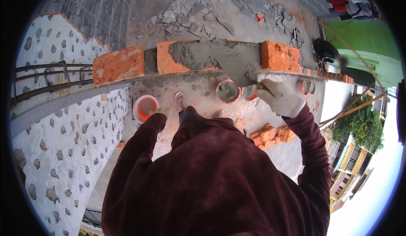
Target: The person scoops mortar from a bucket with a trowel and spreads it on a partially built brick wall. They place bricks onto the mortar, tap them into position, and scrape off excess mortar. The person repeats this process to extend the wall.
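My right hand (pixel 280 97), in a pale knitted work glove, is closed round the handle of a trowel (pixel 230 62). The trowel's grey, mortar-smeared blade lies across the top of a low brick wall, touching the wet mortar (pixel 192 54) spread there. An orange brick (pixel 280 56) sits on the wall to the right of the mortar, and another brick (pixel 118 64) stands at the left end. My left arm hangs low at the near side of the wall; my left hand (pixel 166 109) shows only partly past the sleeve, its fingers too indistinct to read.
Below the wall stand a bucket of mortar (pixel 228 91) and an orange-lined white bucket (pixel 146 108). Loose bricks (pixel 270 135) are piled at right. Broken slabs (pixel 198 14) litter the ground beyond. Steel bars (pixel 50 72) jut out at left. Another person (pixel 325 50) is at far right.
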Available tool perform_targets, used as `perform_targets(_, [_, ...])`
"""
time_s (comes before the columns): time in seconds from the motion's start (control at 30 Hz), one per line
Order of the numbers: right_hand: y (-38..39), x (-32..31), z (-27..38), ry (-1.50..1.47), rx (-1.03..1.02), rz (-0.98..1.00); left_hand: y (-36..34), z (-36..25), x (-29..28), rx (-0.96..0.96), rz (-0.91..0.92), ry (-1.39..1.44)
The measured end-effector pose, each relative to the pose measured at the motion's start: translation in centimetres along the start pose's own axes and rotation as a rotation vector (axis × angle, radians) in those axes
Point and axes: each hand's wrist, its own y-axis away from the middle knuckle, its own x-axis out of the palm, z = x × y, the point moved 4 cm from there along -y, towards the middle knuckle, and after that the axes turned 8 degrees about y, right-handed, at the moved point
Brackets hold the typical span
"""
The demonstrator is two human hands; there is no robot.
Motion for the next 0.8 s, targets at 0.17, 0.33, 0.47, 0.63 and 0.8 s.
perform_targets(0.17, [4.2, -0.2, 1.0, 0.149, 0.032, 0.033, 2.2, 4.1, 1.9, -0.019, 0.027, -0.082])
perform_targets(0.33, [1.2, 9.4, -0.3, 0.32, -0.075, -0.041, 4.9, 4.1, 1.3, -0.168, 0.244, -0.29])
perform_targets(0.47, [-2.0, 11.3, -2.0, 0.267, -0.064, -0.245, 6.3, 3.2, -0.2, -0.163, 0.176, -0.302])
perform_targets(0.63, [-0.2, 10.8, -8.0, 0.154, 0.094, -0.132, 5.0, 4.3, -1.1, -0.053, 0.089, -0.212])
perform_targets(0.8, [4.6, 8.5, -10.5, 0.062, 0.202, -0.142, 4.3, -0.5, -1.4, -0.096, 0.17, -0.16])
